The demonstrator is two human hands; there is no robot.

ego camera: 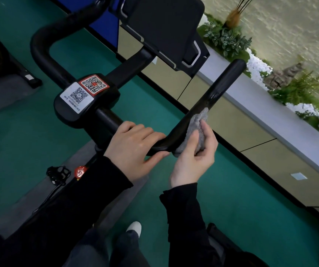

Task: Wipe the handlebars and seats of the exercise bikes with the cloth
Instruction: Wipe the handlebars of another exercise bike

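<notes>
R hand [195, 157] pinches grey cloth [197, 124] on handlebar [224, 83]; bar's unwiped end runs to 1 o'clock. L hand [131, 149] grips its bend.

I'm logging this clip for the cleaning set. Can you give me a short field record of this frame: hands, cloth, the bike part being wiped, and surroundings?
left hand: grips the handlebar at its right bend
right hand: holds the grey cloth against the bar
cloth: bunched, partly wrapped round the right prong just above the bend
centre block: carries two QR stickers, one white, one red
seat: not in view
surroundings: green floor; planter ledge with plants on the right
</notes>
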